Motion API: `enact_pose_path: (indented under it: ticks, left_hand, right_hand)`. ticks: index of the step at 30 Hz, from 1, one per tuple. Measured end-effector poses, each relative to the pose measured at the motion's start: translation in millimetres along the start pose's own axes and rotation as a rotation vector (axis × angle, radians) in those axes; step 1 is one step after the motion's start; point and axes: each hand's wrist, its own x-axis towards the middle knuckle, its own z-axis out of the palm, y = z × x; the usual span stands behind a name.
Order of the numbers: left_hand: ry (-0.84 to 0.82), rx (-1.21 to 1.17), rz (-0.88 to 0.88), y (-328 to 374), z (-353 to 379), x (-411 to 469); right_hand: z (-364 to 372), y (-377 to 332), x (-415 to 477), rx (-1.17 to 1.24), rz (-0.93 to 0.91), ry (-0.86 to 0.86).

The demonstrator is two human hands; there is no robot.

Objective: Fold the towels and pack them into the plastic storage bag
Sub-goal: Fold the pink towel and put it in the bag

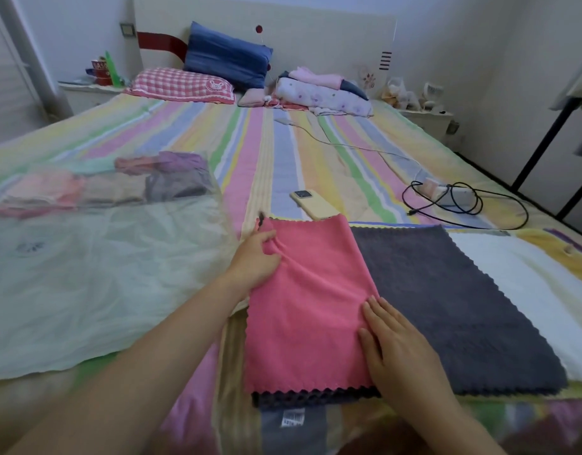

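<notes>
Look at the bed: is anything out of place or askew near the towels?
The phone lies with its near end hidden by the far edge of the pink towel, odd among laundry. That towel puckers where the left hand pinches it.

The left hand (255, 257) is bunching the pink towel (309, 290) at its far left edge; the right hand (394, 343) is lying flat on its near right edge, over a grey towel (447, 307).
</notes>
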Motion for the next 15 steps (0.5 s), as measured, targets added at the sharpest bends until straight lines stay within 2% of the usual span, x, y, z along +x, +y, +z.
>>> enact_pose_path:
  ticks: [2, 6, 11, 15]
  left_hand:
    - [0.004, -0.022, -0.08, -2.5, -2.4, -1.8]
    - [0.076, -0.025, -0.06, 0.9, -8.8, -21.0]
    - [0.068, -0.029, -0.02, -2.9, -15.2, -73.6]
    - [0.142, 0.2, 0.092, -16.9, -21.3, -113.4]
  right_hand:
    - [1.0, 1.3, 1.3, 0.025, 0.006, -0.011]
    - [-11.0, 5.4, 4.3, 0.249, 0.08, -0.036]
    - [-22.0, -0.9, 0.2, 0.285, -0.07, -0.034]
    - [-26.1, 6.5, -16.1, 0.339, -0.176, -0.111]
